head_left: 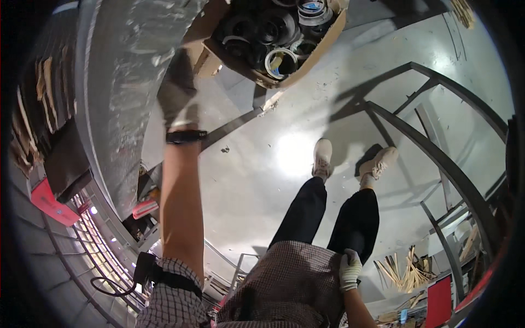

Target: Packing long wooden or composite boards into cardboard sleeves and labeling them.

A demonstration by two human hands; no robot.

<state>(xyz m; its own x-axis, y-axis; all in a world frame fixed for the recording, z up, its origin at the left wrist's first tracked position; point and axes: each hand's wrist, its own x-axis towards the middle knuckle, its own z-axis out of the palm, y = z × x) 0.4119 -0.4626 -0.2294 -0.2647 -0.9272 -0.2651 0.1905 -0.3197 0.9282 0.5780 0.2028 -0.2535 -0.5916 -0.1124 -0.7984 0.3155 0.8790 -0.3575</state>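
My left hand (179, 98), in a glove that looks brown in the shadow, reaches forward beside the grey worn metal surface (123, 82). Its fingers run into dark shade by the near left corner of an open cardboard box (262, 81), so their shape and anything in them cannot be made out. Inside the box lie several dark round parts (270, 27) and a pale ring (280, 63). Low by my thigh hangs my right hand (350, 270) in a whitish knit glove. Its fingers are loosely curled against the checked apron (290, 279), and nothing shows in them.
Dark metal frame bars (437, 147) stand on the pale floor (246, 180) to the right. A bundle of thin strips (407, 270) lies at lower right, near a red panel (439, 302). Stacked brown sheets (46, 93) and a red box (54, 202) are at left.
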